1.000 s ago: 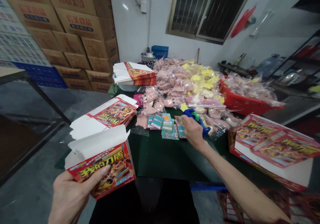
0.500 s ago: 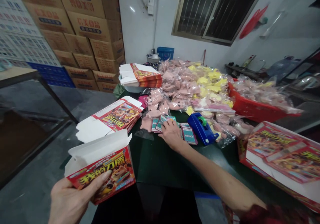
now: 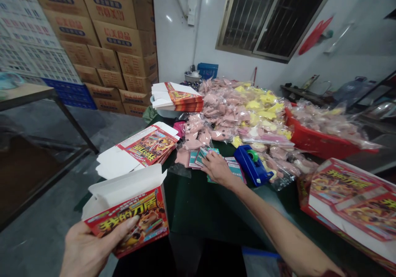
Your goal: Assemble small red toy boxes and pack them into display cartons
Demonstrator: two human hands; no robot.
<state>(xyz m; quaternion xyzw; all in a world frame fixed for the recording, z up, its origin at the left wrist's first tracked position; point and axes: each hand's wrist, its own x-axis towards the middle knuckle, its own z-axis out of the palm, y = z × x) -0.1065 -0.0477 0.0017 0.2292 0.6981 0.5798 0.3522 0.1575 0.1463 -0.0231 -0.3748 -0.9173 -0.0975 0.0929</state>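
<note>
In the head view, my left hand [image 3: 89,244] grips a red printed cardboard box [image 3: 139,215], thumb across its front; its top flap stands up. My right hand [image 3: 218,168] reaches onto teal-faced cards [image 3: 194,159], fingers bent over one of them; its fingertips are partly hidden. More of these cards [image 3: 235,169] lie to its right. Beside them stands a blue tape dispenser [image 3: 252,165] with green tape. Flat unfolded boxes [image 3: 151,145] are stacked behind the held box.
Bagged pink and yellow toys [image 3: 235,107] heap at the table's back. A red basket [image 3: 321,132] of bagged toys stands right, with a large red carton [image 3: 346,202] nearer. Another flat-box stack [image 3: 182,97] sits at the back left. The dark green tabletop [image 3: 198,211] lies before me.
The view has tilted slightly upward, so things sit lower in it. My right hand has shifted a little over the cards. The left hand still holds the box.
</note>
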